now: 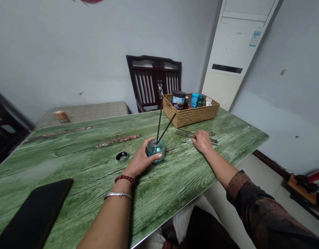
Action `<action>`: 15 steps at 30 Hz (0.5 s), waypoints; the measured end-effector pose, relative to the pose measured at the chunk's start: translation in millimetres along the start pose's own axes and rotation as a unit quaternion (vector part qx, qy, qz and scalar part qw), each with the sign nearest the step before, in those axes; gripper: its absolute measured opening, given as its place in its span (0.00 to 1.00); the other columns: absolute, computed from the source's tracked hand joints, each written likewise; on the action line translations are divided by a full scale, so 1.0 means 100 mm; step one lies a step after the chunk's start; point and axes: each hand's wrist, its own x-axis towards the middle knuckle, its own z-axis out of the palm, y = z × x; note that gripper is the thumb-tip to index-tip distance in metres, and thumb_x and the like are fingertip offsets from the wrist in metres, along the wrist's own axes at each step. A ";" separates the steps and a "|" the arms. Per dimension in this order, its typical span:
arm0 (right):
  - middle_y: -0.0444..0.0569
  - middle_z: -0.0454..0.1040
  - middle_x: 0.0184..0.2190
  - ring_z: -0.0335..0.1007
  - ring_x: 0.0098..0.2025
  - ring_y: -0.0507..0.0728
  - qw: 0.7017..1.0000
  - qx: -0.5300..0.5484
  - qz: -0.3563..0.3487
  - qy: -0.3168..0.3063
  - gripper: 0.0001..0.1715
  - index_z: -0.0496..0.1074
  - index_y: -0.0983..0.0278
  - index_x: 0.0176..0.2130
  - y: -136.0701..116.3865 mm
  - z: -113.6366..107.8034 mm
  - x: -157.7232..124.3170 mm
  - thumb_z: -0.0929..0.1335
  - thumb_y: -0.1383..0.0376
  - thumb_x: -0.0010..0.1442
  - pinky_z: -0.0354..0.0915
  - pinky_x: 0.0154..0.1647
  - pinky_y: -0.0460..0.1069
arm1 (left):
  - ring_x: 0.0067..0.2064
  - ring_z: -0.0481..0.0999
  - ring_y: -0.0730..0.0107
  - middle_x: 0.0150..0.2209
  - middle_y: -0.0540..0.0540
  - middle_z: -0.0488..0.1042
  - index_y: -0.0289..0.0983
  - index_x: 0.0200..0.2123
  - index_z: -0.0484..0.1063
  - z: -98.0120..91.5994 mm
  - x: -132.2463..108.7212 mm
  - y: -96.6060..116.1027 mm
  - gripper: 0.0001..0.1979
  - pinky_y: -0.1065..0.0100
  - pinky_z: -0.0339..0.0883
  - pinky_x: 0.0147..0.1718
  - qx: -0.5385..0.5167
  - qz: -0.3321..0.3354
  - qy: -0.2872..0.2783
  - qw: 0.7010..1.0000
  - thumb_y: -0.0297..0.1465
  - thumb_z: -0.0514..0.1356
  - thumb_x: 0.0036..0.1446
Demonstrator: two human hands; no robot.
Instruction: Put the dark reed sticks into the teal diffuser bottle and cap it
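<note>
My left hand (146,154) is wrapped round a reed diffuser bottle (156,152), a squat clear glass one with blue-green liquid, upright on the table. Two dark reed sticks (160,126) stand out of its neck and spread apart in a V. To the right, my right hand (202,141) is closed with its fingertips down on several more dark reed sticks (184,133) lying on the table; its fingers hide their middle part. A black and silver ring-shaped cap (122,156) lies left of the bottle.
Behind the sticks stands a woven basket (193,119) with jars and bottles. A black flat slab (35,211) lies at the left front of the green wood-patterned table (78,159). A dark wooden chair (156,79) and a white floor-standing air conditioner (232,45) are beyond.
</note>
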 end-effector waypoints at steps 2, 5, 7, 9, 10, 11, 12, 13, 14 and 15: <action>0.57 0.76 0.43 0.68 0.48 0.62 1.000 -0.003 -0.002 -0.002 0.14 0.78 0.64 0.43 0.00 0.01 0.00 0.65 0.61 0.65 0.58 0.47 0.52 | 0.57 0.73 0.50 0.56 0.39 0.73 0.39 0.60 0.62 -0.01 0.00 0.01 0.40 0.50 0.64 0.59 0.000 0.001 0.000 1.000 0.47 0.68 0.47; 0.58 0.77 0.43 0.69 0.47 0.61 1.000 0.002 -0.012 0.005 0.14 0.77 0.65 0.41 -0.01 0.00 -0.01 0.64 0.64 0.66 0.58 0.47 0.52 | 0.57 0.74 0.50 0.56 0.40 0.74 0.39 0.60 0.62 -0.01 0.00 0.03 0.40 0.51 0.64 0.59 -0.004 -0.002 -0.005 1.000 0.46 0.68 0.47; 0.57 0.77 0.41 0.70 0.46 0.61 0.999 0.028 -0.021 0.029 0.12 0.76 0.65 0.41 -0.02 -0.04 -0.02 0.64 0.64 0.66 0.58 0.46 0.51 | 0.57 0.74 0.50 0.56 0.40 0.74 0.38 0.60 0.62 -0.01 0.00 0.04 0.40 0.50 0.64 0.60 -0.005 -0.005 -0.007 1.000 0.46 0.68 0.47; 0.55 0.78 0.39 0.71 0.44 0.59 0.994 0.088 -0.024 0.067 0.11 0.75 0.64 0.40 -0.04 -0.10 -0.02 0.64 0.65 0.65 0.59 0.45 0.50 | 0.57 0.74 0.50 0.56 0.39 0.74 0.38 0.60 0.62 -0.01 0.00 0.03 0.40 0.50 0.63 0.60 -0.008 -0.005 -0.006 1.000 0.46 0.68 0.46; 0.54 0.78 0.38 0.71 0.42 0.59 0.987 0.131 -0.021 0.088 0.11 0.75 0.64 0.40 -0.05 -0.14 -0.02 0.64 0.64 0.65 0.60 0.44 0.50 | 0.57 0.73 0.50 0.56 0.39 0.74 0.38 0.60 0.62 0.00 0.00 0.03 0.40 0.49 0.63 0.60 -0.010 -0.003 -0.005 1.000 0.46 0.68 0.46; 0.53 0.78 0.36 0.72 0.40 0.58 0.977 0.182 -0.016 0.107 0.10 0.75 0.63 0.39 -0.07 -0.19 0.00 0.64 0.64 0.64 0.60 0.43 0.50 | 0.57 0.73 0.49 0.56 0.39 0.74 0.38 0.60 0.62 0.00 0.00 0.02 0.40 0.49 0.63 0.60 -0.012 -0.001 -0.004 1.000 0.46 0.68 0.46; 0.51 0.78 0.34 0.72 0.38 0.57 0.963 0.241 -0.010 0.123 0.09 0.74 0.63 0.37 -0.09 -0.25 0.02 0.65 0.63 0.63 0.61 0.42 0.49 | 0.57 0.73 0.49 0.56 0.38 0.74 0.38 0.60 0.62 0.00 0.00 0.01 0.40 0.49 0.63 0.60 -0.013 0.001 -0.002 1.000 0.46 0.68 0.46; 0.49 0.78 0.31 0.72 0.35 0.56 0.942 0.308 -0.003 0.136 0.07 0.74 0.63 0.36 -0.12 -0.32 0.05 0.66 0.63 0.61 0.62 0.41 0.49 | 0.57 0.73 0.49 0.56 0.38 0.74 0.38 0.60 0.62 0.00 0.00 0.00 0.40 0.49 0.63 0.60 -0.014 0.003 0.000 1.000 0.46 0.68 0.46; 0.47 0.77 0.30 0.72 0.33 0.55 0.913 0.383 0.003 0.141 0.06 0.73 0.63 0.34 -0.16 -0.39 0.07 0.67 0.63 0.59 0.64 0.39 0.48 | 0.57 0.73 0.49 0.56 0.38 0.74 0.38 0.60 0.62 0.01 0.00 0.00 0.40 0.49 0.63 0.59 -0.014 0.006 0.002 1.000 0.46 0.68 0.46; 0.46 0.77 0.28 0.72 0.30 0.54 0.876 0.464 0.007 0.136 0.06 0.72 0.63 0.34 -0.20 -0.47 0.10 0.68 0.63 0.57 0.65 0.36 0.48 | 0.57 0.74 0.49 0.56 0.38 0.74 0.38 0.60 0.63 0.01 0.00 0.00 0.40 0.49 0.64 0.59 -0.014 0.008 0.006 1.000 0.45 0.68 0.46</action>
